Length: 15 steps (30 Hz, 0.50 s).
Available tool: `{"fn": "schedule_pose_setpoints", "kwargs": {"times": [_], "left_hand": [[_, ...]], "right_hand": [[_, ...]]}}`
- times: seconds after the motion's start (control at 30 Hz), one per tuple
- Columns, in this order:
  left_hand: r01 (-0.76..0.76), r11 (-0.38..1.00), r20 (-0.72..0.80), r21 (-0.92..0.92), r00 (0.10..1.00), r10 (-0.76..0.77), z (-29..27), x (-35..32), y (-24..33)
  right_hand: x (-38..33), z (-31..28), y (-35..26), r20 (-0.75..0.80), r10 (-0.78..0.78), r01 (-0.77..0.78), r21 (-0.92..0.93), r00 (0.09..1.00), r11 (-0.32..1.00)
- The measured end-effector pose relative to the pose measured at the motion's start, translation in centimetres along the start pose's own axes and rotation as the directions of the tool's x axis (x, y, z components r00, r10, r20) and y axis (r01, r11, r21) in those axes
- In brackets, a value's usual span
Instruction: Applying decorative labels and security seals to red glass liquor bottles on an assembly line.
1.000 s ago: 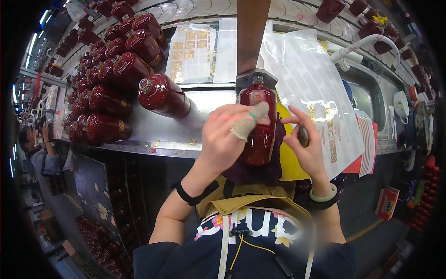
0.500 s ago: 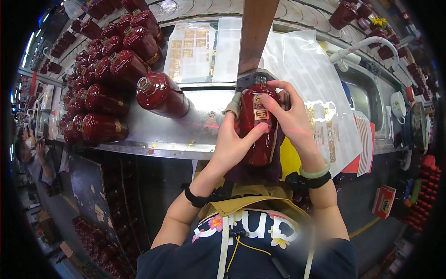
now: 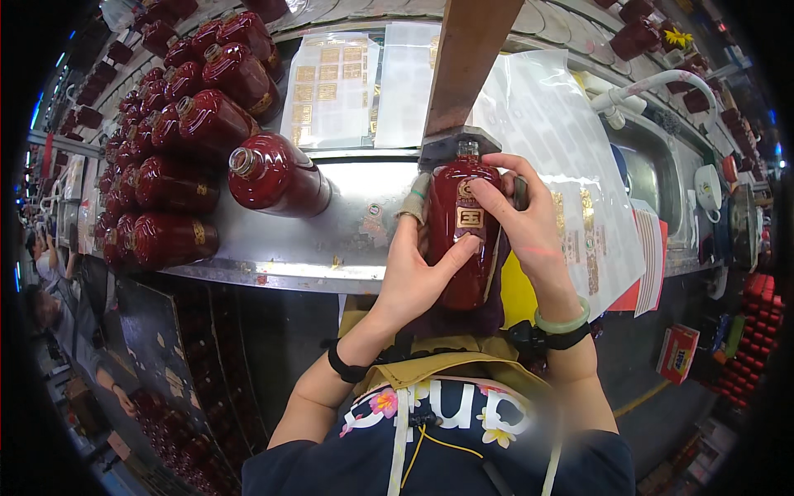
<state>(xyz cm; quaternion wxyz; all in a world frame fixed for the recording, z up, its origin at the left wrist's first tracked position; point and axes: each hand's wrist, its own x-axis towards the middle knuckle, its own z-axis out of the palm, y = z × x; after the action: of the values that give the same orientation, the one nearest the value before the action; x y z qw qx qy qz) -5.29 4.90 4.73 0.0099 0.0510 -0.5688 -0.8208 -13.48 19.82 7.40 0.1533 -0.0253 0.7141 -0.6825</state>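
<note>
A glossy dark red glass bottle (image 3: 465,285) lies in front of me, its uncapped neck pointing away against a dark block (image 3: 451,145) at the foot of a post. My left hand (image 3: 418,269) grips it from the left, thumb across the front beside a square gold label (image 3: 470,217). Cloth wraps some of the left fingers. My right hand (image 3: 529,215) holds the right side, its thumb on the smaller gold emblem (image 3: 473,194) above the label. The fingers behind the bottle are partly hidden. Dark cloth (image 3: 488,318) lies under the bottle's base.
One red bottle (image 3: 277,178) lies tilted on the metal bench (image 3: 364,186), beside many stacked red bottles (image 3: 174,182). Gold sticker sheets (image 3: 331,91) lie behind. A wooden post (image 3: 475,58) rises centrally. To the right are a translucent sheet (image 3: 529,107) and a sink (image 3: 662,174) with a curved pipe (image 3: 653,76).
My view has shifted slightly. Both hands keep nearly the same grip on the bottle, with the right thumb a little lower on the emblem. A person at the far left appears larger in view.
</note>
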Motion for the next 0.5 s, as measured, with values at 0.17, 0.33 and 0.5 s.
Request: {"fn": "schedule_pose_setpoints", "kwargs": {"times": [0.17,0.33,0.5], "left_hand": [[0.008,0.999,-0.013,0.052,1.0,-0.007,-0.13,-0.13,-0.09],[-0.011,0.999,-0.011,0.052,1.0,0.012,-0.09,-0.11,-0.02],[-0.012,0.998,-0.007,0.056,1.0,0.013,-0.16,-0.1,0.02]], "right_hand": [[-0.06,0.41,-0.17,-0.016,0.006,-0.006,0.032,1.0,0.999],[-0.14,0.35,-0.44,-0.018,0.02,-0.02,0.002,1.0,1.0],[-0.18,0.49,-0.49,-0.019,0.017,-0.017,0.014,1.0,1.0]]}}
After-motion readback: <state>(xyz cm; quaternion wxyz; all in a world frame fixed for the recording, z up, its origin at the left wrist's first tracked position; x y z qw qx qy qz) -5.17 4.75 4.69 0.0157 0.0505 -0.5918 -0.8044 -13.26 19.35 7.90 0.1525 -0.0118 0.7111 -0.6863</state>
